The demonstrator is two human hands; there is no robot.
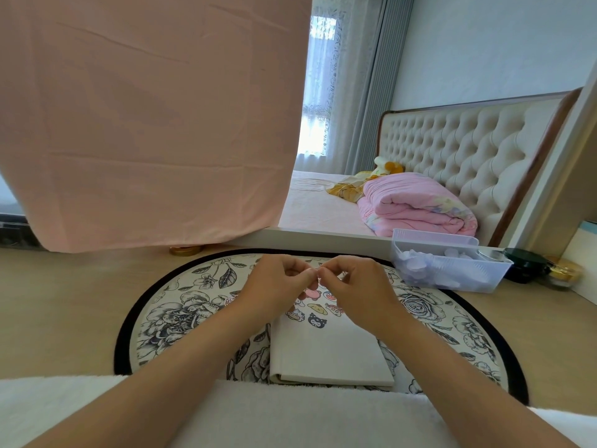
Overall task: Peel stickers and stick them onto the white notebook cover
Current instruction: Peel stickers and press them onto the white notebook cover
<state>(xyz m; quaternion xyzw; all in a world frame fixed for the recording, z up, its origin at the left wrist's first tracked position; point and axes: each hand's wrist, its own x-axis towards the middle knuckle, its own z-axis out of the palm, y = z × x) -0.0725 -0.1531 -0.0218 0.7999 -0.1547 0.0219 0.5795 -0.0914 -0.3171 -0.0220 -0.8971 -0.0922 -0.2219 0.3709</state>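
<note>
1. Left hand (277, 282) and right hand (358, 286): raised over the far end of the notebook, fingers curled, thumb and forefinger tips meeting. Both pinch one small scrap (318, 279), too small to identify.
2. White notebook (326, 350): closed and flat on the mat, directly below and between the forearms, its spine edge to the left.
3. Stickers (315, 318): several cartoon figures clustered on the far part of the cover, partly hidden by the hands.
4. Round floral mat (174, 315): black-rimmed, lying on the pale wooden surface (64, 302).
5. Clear plastic bin (452, 273): at the mat's right far edge, holding pale round pieces.
6. Dark jar (523, 265) and gold-lidded jar (563, 273): just right of the bin.
7. Pink cloth (145, 124): hanging at left, its hem near the surface.
8. Bed beyond: folded pink quilt (416, 205) before a tufted headboard (468, 147).
9. White fleece (290, 415): nearest the viewer, overlapping the notebook's near edge.
</note>
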